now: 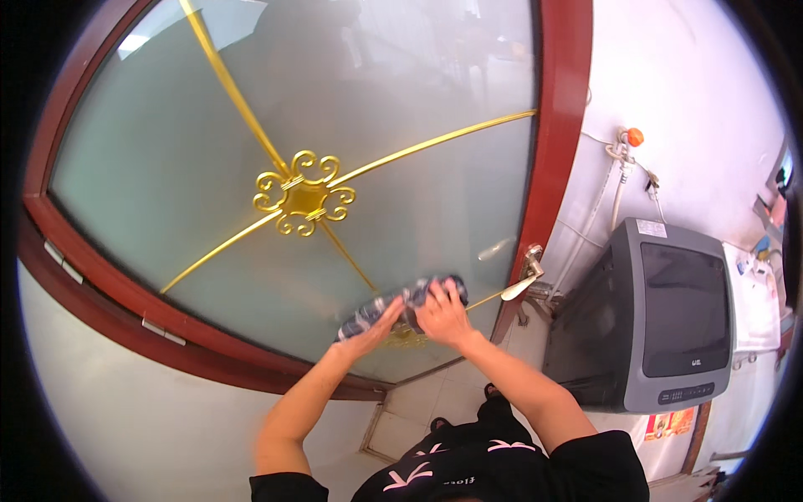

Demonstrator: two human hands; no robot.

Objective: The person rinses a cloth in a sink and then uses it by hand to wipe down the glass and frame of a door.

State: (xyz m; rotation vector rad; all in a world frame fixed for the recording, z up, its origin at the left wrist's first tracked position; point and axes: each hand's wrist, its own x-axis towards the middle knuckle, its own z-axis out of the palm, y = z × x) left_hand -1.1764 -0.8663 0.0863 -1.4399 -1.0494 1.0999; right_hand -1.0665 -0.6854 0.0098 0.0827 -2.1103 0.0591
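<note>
A dark checked cloth [355, 323] lies bunched under both of my hands, against the lower part of a frosted glass door [401, 201]. My left hand [373, 331] grips the cloth's left part, its fingers slightly blurred. Beside it, my right hand [443, 315] is closed over the right part, with fingers bent around the fabric. A gold ornament [305, 198] with curled scrolls sits on the glass above my hands, and thin gold bars run out from it. Another gold ornament [406, 338] shows partly below the cloth; my hands hide the rest.
The door has a red-brown frame [562, 109] with a metal handle [529, 272] on its right side. A grey top-loading washing machine [644, 318] stands to the right. Behind it, an orange-knobbed tap [635, 136] and pipes run along the white wall. Hinges [163, 332] line the door's left edge.
</note>
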